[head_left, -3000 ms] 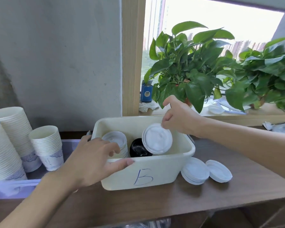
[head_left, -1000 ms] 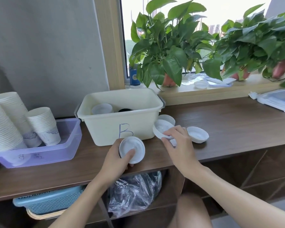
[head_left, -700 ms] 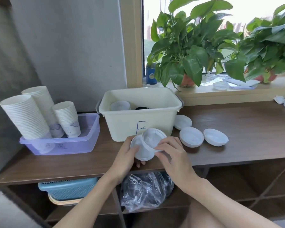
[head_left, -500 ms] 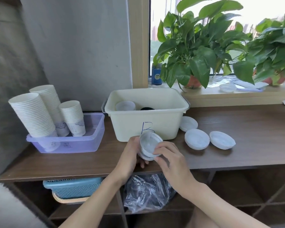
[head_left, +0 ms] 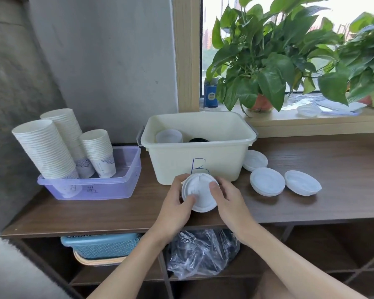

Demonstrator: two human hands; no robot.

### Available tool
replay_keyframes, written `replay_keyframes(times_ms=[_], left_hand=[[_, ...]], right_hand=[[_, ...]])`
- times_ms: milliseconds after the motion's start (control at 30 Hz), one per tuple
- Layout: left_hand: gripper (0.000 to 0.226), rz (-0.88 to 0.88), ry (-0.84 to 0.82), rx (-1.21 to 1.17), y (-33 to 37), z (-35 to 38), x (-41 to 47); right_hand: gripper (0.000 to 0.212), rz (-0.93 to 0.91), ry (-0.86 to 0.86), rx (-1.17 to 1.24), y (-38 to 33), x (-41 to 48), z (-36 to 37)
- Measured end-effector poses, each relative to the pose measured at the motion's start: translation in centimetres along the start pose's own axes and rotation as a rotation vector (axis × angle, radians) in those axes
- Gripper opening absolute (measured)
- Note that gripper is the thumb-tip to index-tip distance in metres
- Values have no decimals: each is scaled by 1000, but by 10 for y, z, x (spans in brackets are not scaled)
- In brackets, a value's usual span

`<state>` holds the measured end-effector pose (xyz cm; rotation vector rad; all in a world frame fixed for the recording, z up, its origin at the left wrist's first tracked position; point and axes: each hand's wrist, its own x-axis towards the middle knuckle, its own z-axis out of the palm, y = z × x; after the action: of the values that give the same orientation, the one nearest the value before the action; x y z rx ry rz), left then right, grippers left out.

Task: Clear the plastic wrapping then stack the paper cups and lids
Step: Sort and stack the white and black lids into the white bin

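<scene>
We hold the white lids (head_left: 200, 195) between both hands, just in front of the bin (head_left: 200, 147) marked B, above the front edge of the worktop (head_left: 333, 165). The left hand (head_left: 177, 205) has its grip clamped on the left rim, thumb on the face of the top lid; the right hand (head_left: 229, 200) has its grip clamped on the right rim, also with the thumb on the face. The lids are tilted, their flat face toward us, so the stack axis points nearly at the camera.

The loose lids (head_left: 267, 181) that wait lie on the worktop to the right, flat, in three small piles, the last one (head_left: 302, 185) farthest out. They lie on the side of the right hand, well apart from the left. So we judge that the right hand should fetch the next one while the left keeps the stack. The cups (head_left: 52, 147) already stand nested in the purple tray (head_left: 91, 188), far left.
</scene>
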<state>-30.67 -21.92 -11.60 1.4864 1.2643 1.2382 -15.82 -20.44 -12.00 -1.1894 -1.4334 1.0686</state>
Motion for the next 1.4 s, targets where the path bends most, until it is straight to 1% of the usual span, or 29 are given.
replay_keyframes(times_ms=[67, 133, 233, 333, 433, 600, 800, 900, 933, 1033, 1100, 1167, 1267, 1333, 1400], left_hand=[[34, 2, -11, -4, -2, 0, 1], [23, 19, -5, -2, -5, 2, 2], [25, 80, 41, 11, -9, 3, 4], [28, 106, 61, -1, -12, 3, 4], [23, 122, 83, -42, -16, 2, 5], [21, 136, 108, -55, -18, 5, 6], [9, 175, 134, -21, -15, 9, 4], [21, 169, 146, 13, -14, 11, 3], [21, 168, 146, 23, -14, 12, 3], [7, 166, 112, 20, -15, 11, 3], [18, 166, 67, 34, -14, 11, 1], [26, 185, 63, 55, -14, 10, -1], [20, 169, 118, 7, -14, 10, 0], [13, 125, 177, -30, -15, 9, 2], [15, 85, 227, -47, -15, 7, 3]], right_hand=[[22, -5, -12, -7, 0, 3, 1], [17, -26, 10, 6, 0, 3, 3], [13, -66, 40, -7, 0, 1, 7], [18, -93, 29, -4, 0, -1, 8], [19, -116, -6, -9, -3, -4, 7], [17, -129, -37, -12, -5, -5, 7], [19, -128, 26, -58, 2, -1, 9], [20, -128, 66, -85, 4, 0, 11], [20, -125, 80, -90, 4, 1, 12], [18, -124, 101, -104, 6, 3, 11], [20, -130, 102, -118, 6, 4, 11], [21, -152, 101, -169, 9, 4, 13], [20, -172, 85, -221, 12, 5, 15], [19, -177, 38, -191, 12, 4, 13], [23, -165, -18, -158, 12, 3, 11]])
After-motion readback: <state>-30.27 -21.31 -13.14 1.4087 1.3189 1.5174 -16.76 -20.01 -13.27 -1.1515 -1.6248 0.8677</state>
